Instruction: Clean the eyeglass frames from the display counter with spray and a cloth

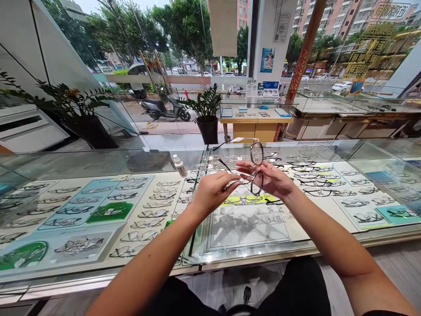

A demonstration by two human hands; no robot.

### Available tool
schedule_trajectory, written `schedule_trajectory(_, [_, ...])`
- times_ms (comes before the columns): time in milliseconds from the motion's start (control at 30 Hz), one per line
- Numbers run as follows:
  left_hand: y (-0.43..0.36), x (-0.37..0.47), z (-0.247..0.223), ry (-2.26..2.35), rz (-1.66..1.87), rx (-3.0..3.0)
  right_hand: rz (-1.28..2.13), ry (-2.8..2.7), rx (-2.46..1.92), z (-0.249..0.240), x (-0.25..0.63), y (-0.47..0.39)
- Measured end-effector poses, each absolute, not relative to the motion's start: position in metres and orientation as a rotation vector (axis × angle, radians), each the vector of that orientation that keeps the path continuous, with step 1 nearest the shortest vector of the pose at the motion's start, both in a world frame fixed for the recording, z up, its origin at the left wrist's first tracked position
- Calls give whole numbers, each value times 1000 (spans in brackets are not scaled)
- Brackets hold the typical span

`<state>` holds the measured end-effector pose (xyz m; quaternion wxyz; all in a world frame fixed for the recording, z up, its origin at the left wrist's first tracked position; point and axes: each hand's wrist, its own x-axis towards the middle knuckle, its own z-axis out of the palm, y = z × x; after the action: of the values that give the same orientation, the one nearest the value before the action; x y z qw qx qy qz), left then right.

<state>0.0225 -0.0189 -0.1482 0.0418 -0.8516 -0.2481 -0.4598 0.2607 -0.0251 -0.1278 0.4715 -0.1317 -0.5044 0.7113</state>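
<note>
A pair of eyeglasses [257, 153] with round dark rims is held up on its side above the glass counter, one lens over the other. My right hand [276, 179] grips it near the bridge, thumb and fingers closed around the middle of the frame. Closed in a pinch, my left hand [213, 188] is at the lower temple, close to the lower lens; its fingertips partly hide the contact. One temple with a dark tip points left above my left fingers, the other reaches left from the upper rim. A small white bottle [180, 166] stands on the counter just beyond my left hand.
Under the glass countertop [243, 252] lie rows of eyeglasses [158, 197], some on blue and green cards [110, 212]. A dark flat object [149, 160] rests toward the back left. Beyond are a potted plant [207, 109], a display table [256, 117] and large windows.
</note>
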Motion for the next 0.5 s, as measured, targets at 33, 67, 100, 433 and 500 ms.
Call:
schedule_trajectory(33, [-19,22,-149,-782,-1412,-2601,1715,-1219,-326,-126,263,-25])
schedule_trajectory(67, [-18,22,-149,-800,-1419,-2599,1688,-1203,-331,-125,265,-24])
schedule_trajectory(100, [-18,21,-150,-817,-1425,-2602,1662,-1186,-335,-123,267,-23])
schedule_trajectory(433, [-25,22,-144,-921,-1529,-2727,1565,-1053,-375,-120,274,-18])
schedule_trajectory(500, [-32,21,-136,-1049,-1661,-2771,1560,-994,-382,-119,276,-17])
